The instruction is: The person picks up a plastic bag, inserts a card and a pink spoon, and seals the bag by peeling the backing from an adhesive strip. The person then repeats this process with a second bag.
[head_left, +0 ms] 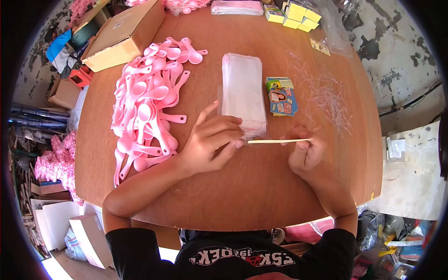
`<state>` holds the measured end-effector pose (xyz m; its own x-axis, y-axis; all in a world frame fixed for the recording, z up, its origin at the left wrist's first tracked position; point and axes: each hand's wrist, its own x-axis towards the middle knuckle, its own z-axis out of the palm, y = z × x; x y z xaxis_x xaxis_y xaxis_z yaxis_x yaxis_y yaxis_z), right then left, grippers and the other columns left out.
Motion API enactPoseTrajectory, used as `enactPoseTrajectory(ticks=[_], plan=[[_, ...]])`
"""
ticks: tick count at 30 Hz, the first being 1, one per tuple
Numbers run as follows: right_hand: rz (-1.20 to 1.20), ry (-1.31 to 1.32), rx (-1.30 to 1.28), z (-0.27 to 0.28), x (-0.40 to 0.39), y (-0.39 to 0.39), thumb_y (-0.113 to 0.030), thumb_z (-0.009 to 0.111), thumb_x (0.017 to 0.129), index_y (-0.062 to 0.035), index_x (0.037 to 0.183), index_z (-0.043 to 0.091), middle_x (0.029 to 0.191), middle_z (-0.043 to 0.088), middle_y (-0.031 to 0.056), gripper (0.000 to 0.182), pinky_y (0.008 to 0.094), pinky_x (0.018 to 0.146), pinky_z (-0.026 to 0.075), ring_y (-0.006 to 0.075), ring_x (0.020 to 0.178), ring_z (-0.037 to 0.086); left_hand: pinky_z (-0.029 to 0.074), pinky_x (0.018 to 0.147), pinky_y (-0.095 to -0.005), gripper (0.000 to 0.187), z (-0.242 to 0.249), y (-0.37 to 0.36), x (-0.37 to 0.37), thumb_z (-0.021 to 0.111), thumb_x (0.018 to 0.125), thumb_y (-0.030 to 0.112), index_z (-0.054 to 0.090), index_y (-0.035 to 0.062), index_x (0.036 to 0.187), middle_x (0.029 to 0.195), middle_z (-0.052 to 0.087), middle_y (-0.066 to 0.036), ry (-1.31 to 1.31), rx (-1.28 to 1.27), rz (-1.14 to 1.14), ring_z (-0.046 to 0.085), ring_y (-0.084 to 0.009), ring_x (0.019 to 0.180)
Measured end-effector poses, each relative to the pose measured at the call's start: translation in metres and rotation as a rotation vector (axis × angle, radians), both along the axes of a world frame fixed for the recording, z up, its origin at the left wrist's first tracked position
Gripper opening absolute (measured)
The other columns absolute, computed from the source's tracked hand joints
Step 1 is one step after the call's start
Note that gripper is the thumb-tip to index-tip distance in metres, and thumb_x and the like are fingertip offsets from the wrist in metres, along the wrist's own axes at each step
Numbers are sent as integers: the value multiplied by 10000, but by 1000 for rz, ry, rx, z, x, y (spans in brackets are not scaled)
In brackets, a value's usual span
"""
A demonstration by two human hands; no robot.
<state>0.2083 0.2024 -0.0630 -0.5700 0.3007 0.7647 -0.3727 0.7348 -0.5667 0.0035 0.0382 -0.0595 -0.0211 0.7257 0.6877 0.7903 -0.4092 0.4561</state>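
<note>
My right hand [308,151] pinches a thin card [279,141] by its right end. The card is seen edge-on as a pale yellow strip and lies level. My left hand [215,140] is at the near end of a stack of clear plastic bags [242,88], thumb and fingertips closed at the edge of a bag close to the card's left end. The exact grip there is hard to see through the clear film. Beyond my right hand is a small pile of printed cards [283,101], blue and yellow.
A heap of pink measuring spoons [147,109] covers the table's left side. Thin clear plastic strips [329,98] lie scattered at the right. At the back are a cardboard box [122,35], more plastic bags [237,7] and yellow card stacks [298,16].
</note>
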Motion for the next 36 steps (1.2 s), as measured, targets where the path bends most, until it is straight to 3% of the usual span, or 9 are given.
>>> enactPoseTrajectory(ticks=[5,16,25,28,30,31,32,34,36], plan=[[24,63,-87,-9,-3,-1,-187,458,1025,35,980,496,697,610,114,230,359,705,472,178,628,561,269,1127,-493,56,-2,0,2,725,799,93,686,78,836,866,681,-16,24,14,-1,670,-189,985],[-177,88,156,-8,-6,-2,-98,555,971,22,1029,546,818,642,140,133,354,618,474,221,618,574,269,1127,-489,55,-1,0,3,729,795,100,691,86,833,859,678,-14,4,13,3,667,-186,984],[-8,-54,224,4,-8,-2,-57,622,922,8,1027,589,854,687,168,128,347,612,468,245,605,586,240,1130,-499,46,0,0,3,706,815,100,673,75,833,846,686,-39,17,9,-21,677,-226,969],[-12,-93,99,-5,-5,-5,-59,632,921,18,1050,605,874,690,157,153,318,621,478,223,617,603,320,1088,-486,54,6,-5,4,725,814,138,696,95,828,817,685,-12,81,38,5,681,-187,903],[36,-134,-35,-4,-1,-7,-63,636,923,25,1061,609,894,689,145,166,293,634,487,196,655,616,425,987,-461,54,14,-13,9,725,812,130,700,85,829,776,697,-16,69,25,-23,693,-191,778],[84,-175,-173,-4,0,-8,-67,640,925,32,1072,612,915,688,134,179,268,648,495,169,692,629,539,757,-379,69,21,-12,11,714,834,104,694,49,872,741,700,-31,45,72,-121,683,-182,640],[80,-174,-175,-2,0,-8,-67,640,925,32,1072,612,915,688,134,179,268,648,495,169,692,629,539,757,-379,69,32,-15,18,714,834,104,694,49,872,741,700,-31,46,70,-125,683,-182,640],[-30,-124,-40,1,-3,-9,-64,637,932,32,1087,614,946,677,98,183,235,675,505,110,775,631,538,571,-274,91,46,-27,35,695,866,86,674,9,908,736,694,-63,-508,-534,-225,671,-151,579],[-1,-144,-227,-5,-3,-10,-64,639,933,30,1082,615,952,673,83,178,226,689,506,99,796,630,517,493,-231,135,32,-24,35,656,914,96,648,-33,956,735,694,-90,-611,-592,-326,666,-113,582]])
